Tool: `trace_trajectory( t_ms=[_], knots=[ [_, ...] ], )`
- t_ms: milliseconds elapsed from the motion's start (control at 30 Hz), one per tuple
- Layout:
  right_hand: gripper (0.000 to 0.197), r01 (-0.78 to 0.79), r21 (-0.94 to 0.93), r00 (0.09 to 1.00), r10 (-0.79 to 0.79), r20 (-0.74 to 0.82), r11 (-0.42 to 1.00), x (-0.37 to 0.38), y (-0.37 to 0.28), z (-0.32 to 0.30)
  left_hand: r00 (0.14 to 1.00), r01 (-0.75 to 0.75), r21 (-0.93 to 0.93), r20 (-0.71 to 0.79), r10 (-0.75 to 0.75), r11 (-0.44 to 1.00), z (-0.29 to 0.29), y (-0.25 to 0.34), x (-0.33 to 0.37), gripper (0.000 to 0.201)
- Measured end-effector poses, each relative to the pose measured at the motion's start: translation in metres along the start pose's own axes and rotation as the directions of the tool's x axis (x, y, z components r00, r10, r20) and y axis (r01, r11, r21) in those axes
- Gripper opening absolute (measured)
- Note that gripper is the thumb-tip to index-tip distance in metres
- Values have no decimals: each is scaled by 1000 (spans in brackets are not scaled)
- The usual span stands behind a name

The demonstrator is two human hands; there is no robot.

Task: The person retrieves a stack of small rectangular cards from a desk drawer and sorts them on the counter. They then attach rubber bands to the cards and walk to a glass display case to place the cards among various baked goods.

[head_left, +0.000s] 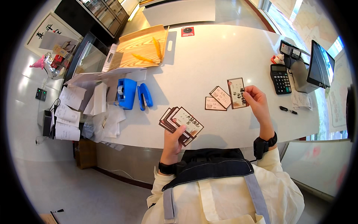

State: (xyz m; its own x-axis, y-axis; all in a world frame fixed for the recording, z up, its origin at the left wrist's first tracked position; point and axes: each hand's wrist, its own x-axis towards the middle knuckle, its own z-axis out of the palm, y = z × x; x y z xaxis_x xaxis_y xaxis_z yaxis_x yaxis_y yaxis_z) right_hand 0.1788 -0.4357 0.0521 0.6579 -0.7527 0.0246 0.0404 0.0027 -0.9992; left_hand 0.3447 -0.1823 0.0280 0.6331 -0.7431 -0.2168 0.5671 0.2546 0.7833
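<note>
Head view: left grip (173, 142) partly hides the card stack (184, 120).

Loose cards (221, 98) on table (220, 48) — calculator (280, 79) right, stapler (145, 97) left, tape dispenser (128, 94) just beyond stapler's left.

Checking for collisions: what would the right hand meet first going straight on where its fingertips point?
Leading with the card it pinches, the right hand would probably meet the overlapping cards on the table first; its height is unclear, so it might pass above.
</note>
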Motion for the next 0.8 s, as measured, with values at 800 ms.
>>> trace_trajectory(
  t_ms=[800],
  knots=[
    [44, -24, -860, 997, 74, 16, 510, 29, 49, 34, 991, -10, 32, -137, 14, 999, -70, -28, 34, 39]
  ],
)
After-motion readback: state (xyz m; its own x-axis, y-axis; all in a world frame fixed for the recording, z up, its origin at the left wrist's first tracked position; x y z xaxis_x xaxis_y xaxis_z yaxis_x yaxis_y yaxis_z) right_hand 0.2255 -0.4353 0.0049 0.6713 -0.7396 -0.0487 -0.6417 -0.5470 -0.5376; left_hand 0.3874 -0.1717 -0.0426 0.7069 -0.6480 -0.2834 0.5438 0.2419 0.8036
